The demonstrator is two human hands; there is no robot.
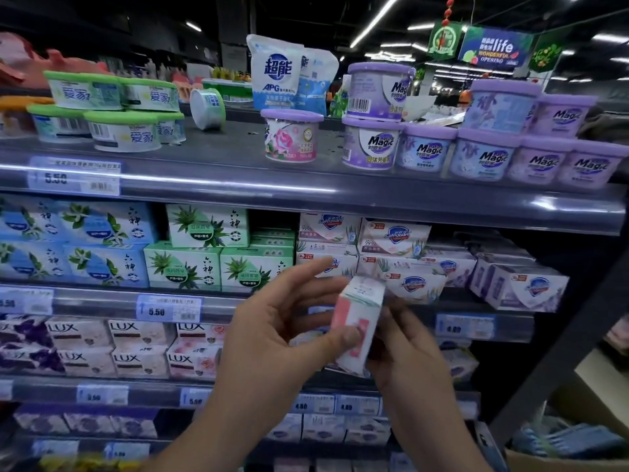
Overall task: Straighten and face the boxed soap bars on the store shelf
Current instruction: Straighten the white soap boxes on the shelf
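Soap box pinched in left fingers — thumb on front — right fingers curled behind.

A shop: tiered shelves stocked with boxed soap and air-freshener tubs, price tags along edges, and a hanging banner.
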